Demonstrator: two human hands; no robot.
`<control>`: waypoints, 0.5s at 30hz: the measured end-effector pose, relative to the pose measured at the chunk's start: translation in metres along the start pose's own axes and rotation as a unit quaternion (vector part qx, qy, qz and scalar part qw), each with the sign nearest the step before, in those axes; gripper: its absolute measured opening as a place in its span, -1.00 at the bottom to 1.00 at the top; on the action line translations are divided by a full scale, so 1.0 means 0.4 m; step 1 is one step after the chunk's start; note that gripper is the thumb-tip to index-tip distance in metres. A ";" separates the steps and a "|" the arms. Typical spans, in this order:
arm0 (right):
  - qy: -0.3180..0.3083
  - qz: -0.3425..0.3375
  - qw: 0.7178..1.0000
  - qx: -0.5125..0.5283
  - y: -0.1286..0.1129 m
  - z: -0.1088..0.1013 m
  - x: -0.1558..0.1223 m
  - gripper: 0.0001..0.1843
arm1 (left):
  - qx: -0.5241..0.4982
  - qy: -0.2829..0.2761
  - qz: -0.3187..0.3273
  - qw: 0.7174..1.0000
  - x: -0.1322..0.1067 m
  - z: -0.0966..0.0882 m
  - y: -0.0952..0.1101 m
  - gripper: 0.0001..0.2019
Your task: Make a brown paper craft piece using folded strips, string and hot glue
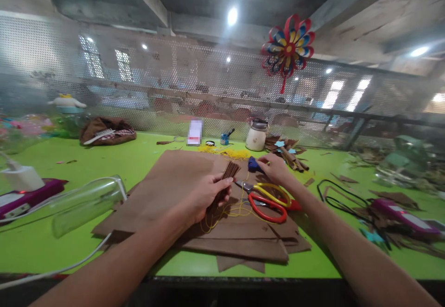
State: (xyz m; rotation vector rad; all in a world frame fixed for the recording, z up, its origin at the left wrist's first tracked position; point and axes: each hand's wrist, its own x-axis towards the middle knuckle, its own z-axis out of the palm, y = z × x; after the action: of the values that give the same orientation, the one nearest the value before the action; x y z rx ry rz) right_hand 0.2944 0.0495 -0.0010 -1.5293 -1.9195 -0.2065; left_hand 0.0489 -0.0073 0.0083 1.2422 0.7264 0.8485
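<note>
In the head view my left hand [215, 191] is closed round a bundle of thin brown strips [231, 172], their ends fanned upward. My right hand [274, 167] pinches a small dark blue object [255, 164], too blurred to name. Just below that hand lie scissors with red handles [267, 218] and another pair with yellow handles [274, 190], partly overlapping. Thin yellow thread [239, 212] runs loosely over the brown paper sheets [181, 172] beneath both hands.
A clear glass cylinder [88, 205] lies at left near a purple power strip [31, 198]. Behind stand a white jar [256, 136], a small blue bottle [225, 139] and a phone [194, 132]. Brown scraps and a second purple strip [403, 216] sit at right.
</note>
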 end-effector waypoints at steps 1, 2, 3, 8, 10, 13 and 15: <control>0.003 0.003 1.000 0.022 -0.029 -0.011 -0.003 -0.73 | 0.009 0.001 -0.005 1.000 0.000 0.001 -0.003 -0.75; -0.004 0.001 0.999 0.052 -0.061 -0.021 -0.008 -0.69 | 0.022 0.001 -0.006 1.000 0.001 0.001 -0.006 -0.75; -0.023 0.008 0.990 0.141 -0.094 -0.031 -0.013 -0.66 | 0.037 0.001 -0.003 0.999 0.003 0.001 -0.009 -0.75; -0.130 0.071 0.924 0.352 -0.228 -0.062 -0.038 -0.52 | 0.128 0.005 0.045 0.991 0.011 0.001 -0.021 -0.70; -0.117 0.076 0.941 0.307 -0.253 -0.063 -0.037 -0.48 | 0.148 0.006 0.045 0.988 0.011 0.006 -0.020 -0.72; -0.079 0.057 0.972 0.213 -0.269 -0.054 -0.031 -0.50 | 0.152 0.005 0.045 0.987 0.008 0.016 -0.016 -0.76; -0.068 0.045 0.975 0.206 -0.270 -0.042 -0.030 -0.60 | 0.155 0.006 0.052 0.987 0.005 0.018 -0.014 -0.75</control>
State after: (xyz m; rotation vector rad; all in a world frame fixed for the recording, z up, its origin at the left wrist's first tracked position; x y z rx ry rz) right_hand 0.2035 -0.0011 0.0344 -1.3691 -1.8475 0.3262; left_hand 0.0569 -0.0096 0.0042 1.5651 0.8302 0.8499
